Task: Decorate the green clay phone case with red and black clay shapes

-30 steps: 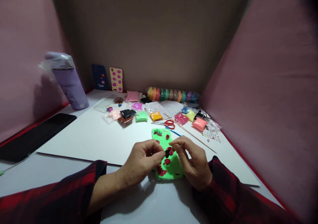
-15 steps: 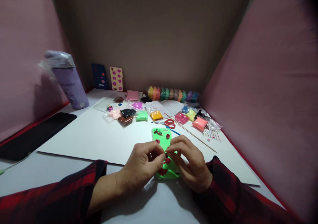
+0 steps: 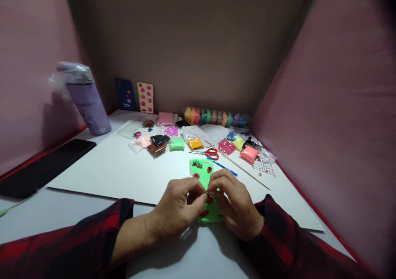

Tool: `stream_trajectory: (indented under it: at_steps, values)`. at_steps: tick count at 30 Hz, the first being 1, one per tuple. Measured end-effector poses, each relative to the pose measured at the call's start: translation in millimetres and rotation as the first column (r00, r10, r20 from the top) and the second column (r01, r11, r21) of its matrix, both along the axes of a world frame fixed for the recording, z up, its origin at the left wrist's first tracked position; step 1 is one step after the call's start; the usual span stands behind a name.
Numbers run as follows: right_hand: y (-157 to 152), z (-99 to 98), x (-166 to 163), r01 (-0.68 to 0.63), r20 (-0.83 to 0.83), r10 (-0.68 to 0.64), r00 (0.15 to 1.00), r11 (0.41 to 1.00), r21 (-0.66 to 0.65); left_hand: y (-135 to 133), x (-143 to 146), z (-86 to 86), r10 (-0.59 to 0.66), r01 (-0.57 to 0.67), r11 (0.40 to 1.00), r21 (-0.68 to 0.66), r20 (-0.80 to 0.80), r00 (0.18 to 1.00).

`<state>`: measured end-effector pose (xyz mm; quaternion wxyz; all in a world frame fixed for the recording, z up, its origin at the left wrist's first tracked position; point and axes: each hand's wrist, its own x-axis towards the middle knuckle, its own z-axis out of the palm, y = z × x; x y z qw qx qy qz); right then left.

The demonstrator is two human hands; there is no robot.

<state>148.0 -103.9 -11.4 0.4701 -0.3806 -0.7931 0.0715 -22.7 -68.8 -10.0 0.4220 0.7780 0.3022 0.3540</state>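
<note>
A bright green phone case (image 3: 203, 180) lies at the front edge of the white board, dotted with small red and black clay shapes. Over its middle my two hands meet fingertip to fingertip. My left hand (image 3: 182, 202) pinches from the left, thumb against forefinger. From the right, my right hand (image 3: 236, 200) pinches at the same spot. Something tiny and dark seems to be between the fingertips, mostly hidden. Beyond the case lie red-handled scissors (image 3: 212, 153), a blue tool (image 3: 222, 166) and a thin wooden stick (image 3: 243, 169).
Bags of coloured clay, such as the orange one (image 3: 195, 143), the green one (image 3: 177, 143) and the coral one (image 3: 249, 153), spread along the back of the white board (image 3: 117, 176). A purple bottle (image 3: 88, 101) and a black phone (image 3: 46, 167) are at left. Decorated cases (image 3: 145, 97) lean against the wall.
My hands stay over the green case, fingertips still together with a slight shift of the fingers. The dark bit between them shows less now. The view has moved very slightly.
</note>
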Motion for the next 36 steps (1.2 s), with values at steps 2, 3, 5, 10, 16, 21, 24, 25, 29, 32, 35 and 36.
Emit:
stream_trajectory:
  at_steps: [2,3,5,10,16,21,24,25,29,32,35,36]
  values:
    - [0.5,-1.9,-1.4,0.020,0.000,-0.020,1.000,1.000,0.002,0.0,0.3,0.3,-0.002,0.002,1.000,-0.004,0.008,1.000]
    - [0.7,-3.0,-2.3,0.032,0.002,-0.032,0.999,0.999,0.004,-0.2,0.4,0.5,-0.005,0.005,1.000,-0.004,0.016,1.000]
    - [1.0,-5.2,-4.1,0.054,0.004,-0.054,0.999,0.999,0.004,-1.0,0.6,1.0,-0.016,0.016,1.000,-0.010,0.031,0.999]
    - [-2.0,-5.4,-6.0,0.063,-0.030,-0.063,0.998,0.998,0.013,-2.5,1.2,1.5,-0.027,0.032,0.996,-0.085,0.062,0.998]
    - [-8.1,0.0,-1.3,0.114,-0.170,-0.109,0.979,0.993,0.024,2.4,2.4,-1.5,0.031,0.049,0.927,-0.372,0.208,0.978]
    - [-4.7,-1.3,0.4,0.140,-0.201,-0.144,0.969,0.990,-0.035,6.5,3.1,-1.9,0.045,0.093,0.885,-0.456,0.283,0.958]
    - [-2.4,-2.7,0.0,0.115,-0.170,-0.120,0.978,0.993,-0.040,5.9,2.5,-2.7,0.041,0.091,0.889,-0.449,0.275,0.960]
    - [-2.1,-3.2,-0.2,0.104,-0.156,-0.109,0.982,0.994,-0.040,5.4,2.2,-3.3,0.038,0.089,0.892,-0.444,0.269,0.962]
    - [-1.6,-4.5,-0.2,0.049,-0.108,-0.053,0.993,0.998,-0.042,3.4,1.7,-4.4,0.021,0.070,0.913,-0.402,0.218,0.976]
    - [-1.1,-4.3,-0.2,0.023,-0.076,-0.025,0.997,0.999,-0.034,2.6,1.6,-2.6,0.013,0.045,0.931,-0.363,0.157,0.988]
    - [0.0,-3.7,-0.9,0.021,-0.055,-0.022,0.998,0.999,-0.026,2.4,1.5,-0.5,-0.005,0.049,0.938,-0.344,0.127,0.992]
    - [0.4,-3.8,-1.1,0.022,-0.053,-0.023,0.998,0.999,-0.029,2.3,1.5,-0.2,-0.011,0.050,0.941,-0.334,0.118,0.993]
